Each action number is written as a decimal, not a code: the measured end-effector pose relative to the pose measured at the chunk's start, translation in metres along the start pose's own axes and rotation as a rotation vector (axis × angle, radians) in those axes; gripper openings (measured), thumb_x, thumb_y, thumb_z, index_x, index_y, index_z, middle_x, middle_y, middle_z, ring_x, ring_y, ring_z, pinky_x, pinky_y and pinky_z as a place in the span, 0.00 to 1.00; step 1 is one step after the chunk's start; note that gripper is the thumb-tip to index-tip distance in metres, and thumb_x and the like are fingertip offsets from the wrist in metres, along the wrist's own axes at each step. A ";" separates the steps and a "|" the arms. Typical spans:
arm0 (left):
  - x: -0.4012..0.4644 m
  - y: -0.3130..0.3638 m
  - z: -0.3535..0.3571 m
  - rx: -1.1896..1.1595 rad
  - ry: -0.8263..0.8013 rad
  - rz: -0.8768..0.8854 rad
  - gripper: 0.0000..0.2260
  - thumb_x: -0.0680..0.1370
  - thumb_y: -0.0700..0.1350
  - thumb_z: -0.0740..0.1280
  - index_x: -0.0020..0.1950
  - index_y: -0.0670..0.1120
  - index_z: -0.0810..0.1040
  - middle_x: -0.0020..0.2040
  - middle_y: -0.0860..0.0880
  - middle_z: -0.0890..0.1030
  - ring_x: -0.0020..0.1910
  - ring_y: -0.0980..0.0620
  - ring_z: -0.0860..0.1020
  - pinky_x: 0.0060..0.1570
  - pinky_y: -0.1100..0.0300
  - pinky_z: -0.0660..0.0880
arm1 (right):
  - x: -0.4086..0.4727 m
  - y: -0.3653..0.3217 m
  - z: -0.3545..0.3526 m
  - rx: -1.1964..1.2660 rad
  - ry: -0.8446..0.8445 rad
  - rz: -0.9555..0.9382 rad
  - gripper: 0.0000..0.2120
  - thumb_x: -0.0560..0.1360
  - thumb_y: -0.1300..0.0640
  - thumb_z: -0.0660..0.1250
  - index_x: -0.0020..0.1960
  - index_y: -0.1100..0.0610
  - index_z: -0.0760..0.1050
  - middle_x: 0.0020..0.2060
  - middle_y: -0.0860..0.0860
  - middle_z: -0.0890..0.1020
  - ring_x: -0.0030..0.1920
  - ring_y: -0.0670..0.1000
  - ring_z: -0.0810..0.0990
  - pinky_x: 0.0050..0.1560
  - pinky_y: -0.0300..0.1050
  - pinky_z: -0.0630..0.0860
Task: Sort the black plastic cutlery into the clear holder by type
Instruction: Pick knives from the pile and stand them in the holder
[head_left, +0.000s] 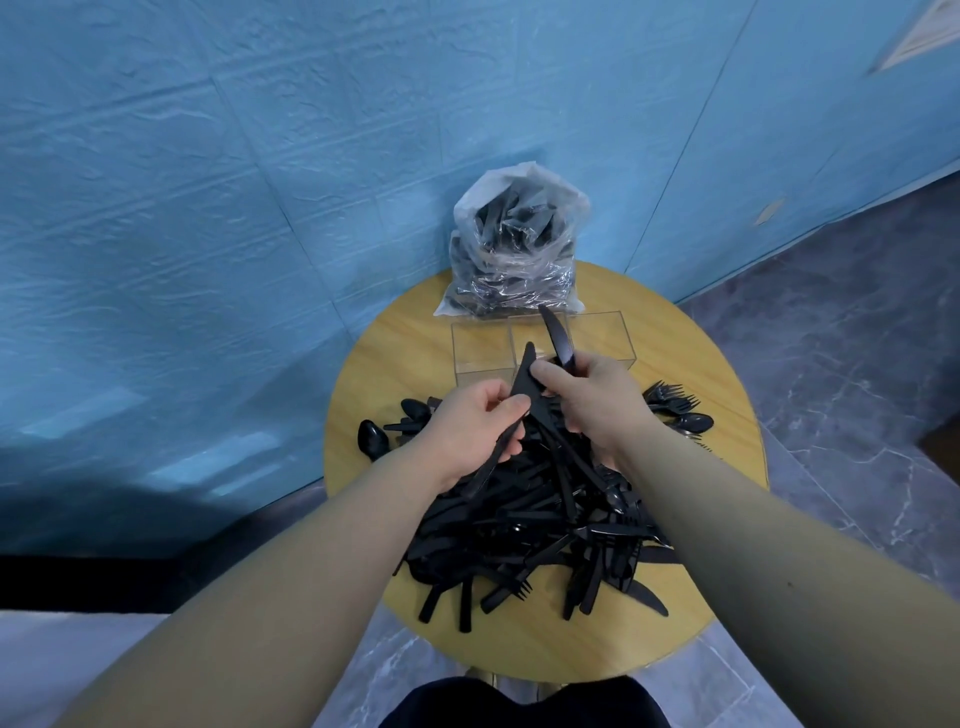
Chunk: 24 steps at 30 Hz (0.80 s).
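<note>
Knives in both hands: left hand (475, 434) grips a thin black plastic knife (511, 410) mid-handle, right hand (592, 400) holds another black plastic knife (557, 338), blade up. Clear three-slot acrylic holder (480, 345) sits just beyond the knuckles. Featherlight, stiff-ish, probably slick; grab handles, not blades.

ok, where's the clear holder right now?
Head view: the clear holder sits at the table's far side, behind both hands, in front of the plastic bag.
</note>
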<state>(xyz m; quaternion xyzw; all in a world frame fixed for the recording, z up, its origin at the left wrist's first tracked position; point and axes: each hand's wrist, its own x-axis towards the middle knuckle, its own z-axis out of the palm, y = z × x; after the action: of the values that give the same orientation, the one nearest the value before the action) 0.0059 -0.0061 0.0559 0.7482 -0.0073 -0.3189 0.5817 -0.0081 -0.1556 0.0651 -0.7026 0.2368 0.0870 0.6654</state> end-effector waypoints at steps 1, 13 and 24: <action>-0.001 0.000 0.000 0.014 0.003 0.004 0.09 0.81 0.45 0.61 0.43 0.43 0.73 0.34 0.48 0.77 0.29 0.54 0.76 0.32 0.63 0.74 | 0.001 0.001 0.000 -0.023 0.016 -0.009 0.07 0.74 0.55 0.70 0.43 0.59 0.78 0.32 0.50 0.79 0.25 0.44 0.72 0.26 0.36 0.67; -0.004 -0.003 0.002 0.154 0.143 0.054 0.10 0.82 0.45 0.58 0.44 0.50 0.76 0.39 0.51 0.80 0.36 0.55 0.81 0.37 0.63 0.75 | 0.000 0.005 -0.009 0.065 0.108 0.011 0.08 0.74 0.59 0.69 0.45 0.65 0.77 0.33 0.57 0.69 0.23 0.47 0.59 0.25 0.40 0.59; -0.007 0.000 0.017 0.361 0.041 0.204 0.12 0.84 0.49 0.53 0.47 0.51 0.73 0.31 0.52 0.74 0.27 0.55 0.70 0.32 0.59 0.68 | 0.002 0.005 0.005 0.042 0.298 0.002 0.17 0.67 0.47 0.72 0.39 0.62 0.77 0.27 0.51 0.73 0.27 0.51 0.67 0.31 0.47 0.65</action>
<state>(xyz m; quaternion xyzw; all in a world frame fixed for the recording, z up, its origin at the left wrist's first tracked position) -0.0079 -0.0178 0.0578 0.8422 -0.1282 -0.2364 0.4674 -0.0077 -0.1514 0.0587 -0.6935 0.3354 -0.0227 0.6372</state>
